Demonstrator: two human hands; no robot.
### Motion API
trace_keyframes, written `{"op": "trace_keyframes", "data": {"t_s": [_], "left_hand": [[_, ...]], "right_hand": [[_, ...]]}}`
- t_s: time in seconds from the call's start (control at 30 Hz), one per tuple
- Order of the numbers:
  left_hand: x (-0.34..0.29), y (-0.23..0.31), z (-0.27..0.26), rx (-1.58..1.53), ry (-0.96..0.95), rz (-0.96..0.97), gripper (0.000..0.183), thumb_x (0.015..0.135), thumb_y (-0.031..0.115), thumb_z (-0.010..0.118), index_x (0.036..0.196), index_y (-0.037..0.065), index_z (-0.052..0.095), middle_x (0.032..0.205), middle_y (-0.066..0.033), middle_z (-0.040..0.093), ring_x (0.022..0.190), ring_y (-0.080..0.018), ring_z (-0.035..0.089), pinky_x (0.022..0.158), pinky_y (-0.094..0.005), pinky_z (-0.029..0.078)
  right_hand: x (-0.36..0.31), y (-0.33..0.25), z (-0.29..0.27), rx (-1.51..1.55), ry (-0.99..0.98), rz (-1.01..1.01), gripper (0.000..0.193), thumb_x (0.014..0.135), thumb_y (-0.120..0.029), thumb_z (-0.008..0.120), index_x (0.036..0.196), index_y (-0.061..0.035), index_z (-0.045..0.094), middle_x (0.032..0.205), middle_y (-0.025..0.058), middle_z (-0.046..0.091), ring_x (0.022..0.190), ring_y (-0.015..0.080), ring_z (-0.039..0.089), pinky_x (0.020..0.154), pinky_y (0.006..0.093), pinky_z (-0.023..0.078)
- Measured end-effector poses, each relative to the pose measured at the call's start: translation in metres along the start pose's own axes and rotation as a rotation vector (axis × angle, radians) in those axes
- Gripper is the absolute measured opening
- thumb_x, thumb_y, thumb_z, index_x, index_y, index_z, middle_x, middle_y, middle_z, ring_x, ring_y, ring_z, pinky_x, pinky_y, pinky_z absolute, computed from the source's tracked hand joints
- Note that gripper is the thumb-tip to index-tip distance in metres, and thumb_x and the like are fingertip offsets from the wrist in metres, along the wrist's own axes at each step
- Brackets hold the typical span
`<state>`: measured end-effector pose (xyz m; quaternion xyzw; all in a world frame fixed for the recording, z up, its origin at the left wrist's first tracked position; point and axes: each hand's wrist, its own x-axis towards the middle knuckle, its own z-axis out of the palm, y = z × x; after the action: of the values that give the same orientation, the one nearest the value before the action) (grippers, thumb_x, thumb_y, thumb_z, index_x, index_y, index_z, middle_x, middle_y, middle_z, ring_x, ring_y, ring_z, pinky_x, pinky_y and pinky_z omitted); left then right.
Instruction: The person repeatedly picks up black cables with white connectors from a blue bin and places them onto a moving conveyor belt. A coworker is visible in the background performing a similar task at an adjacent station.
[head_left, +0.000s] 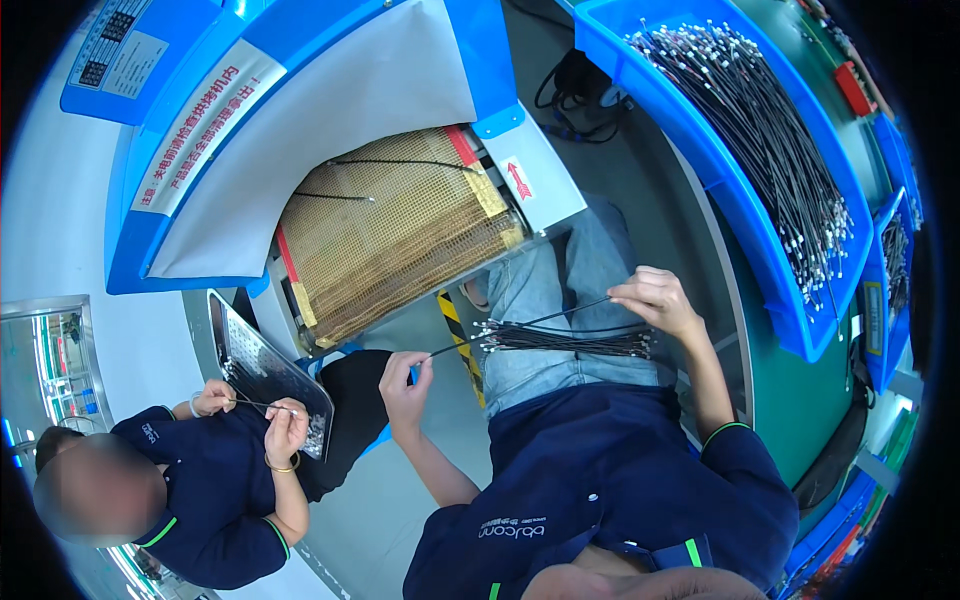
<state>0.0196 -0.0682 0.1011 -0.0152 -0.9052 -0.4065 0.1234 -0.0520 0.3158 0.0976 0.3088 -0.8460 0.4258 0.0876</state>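
A thin black cable (566,312) is stretched between my two hands, nearly straight and slanting up to the right. My left hand (405,390) pinches its left end between thumb and fingers. At the other end, my right hand (655,298) is closed on the cable with its fingertips. Below it, a bundle of black cables (570,341) with small pale ends lies across my lap on light blue jeans. The cable passes just above this bundle.
Ahead, a blue machine (490,60) has a brown mesh conveyor belt (400,250) carrying two black cables (405,163). A blue bin (700,170) at right holds many cables. At left, a co-worker (215,500) handles a cable beside a metal tray (262,340).
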Motion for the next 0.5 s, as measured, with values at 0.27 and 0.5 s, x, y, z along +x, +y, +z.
{"op": "trace_keyframes", "data": {"t_s": [0.27,0.5], "left_hand": [[0.0004,0.0023,0.001,0.007,0.02,0.014,0.013,0.072,-0.007,0.068,0.081,0.0,0.062,0.078,-0.0104,0.063,0.073,-0.0234,0.062,0.064,-0.0297,0.048],[-0.0011,-0.0044,0.0012,0.025,0.016,0.015,0.013,0.072,-0.007,0.068,0.081,0.0,0.062,0.077,-0.0101,0.063,0.072,-0.0228,0.061,0.064,-0.0296,0.048]], "right_hand": [[-0.0053,0.0031,-0.0001,0.06,0.001,0.023,0.011,0.075,-0.011,0.073,0.084,-0.0055,0.07,0.072,0.0049,0.065,0.06,0.0176,0.061,0.054,0.0299,0.047],[0.0001,0.0017,-0.0024,0.087,-0.071,0.03,0.012,0.075,-0.011,0.074,0.078,-0.0051,0.064,0.068,0.0056,0.061,0.06,0.0211,0.061,0.055,0.0321,0.047]]}}
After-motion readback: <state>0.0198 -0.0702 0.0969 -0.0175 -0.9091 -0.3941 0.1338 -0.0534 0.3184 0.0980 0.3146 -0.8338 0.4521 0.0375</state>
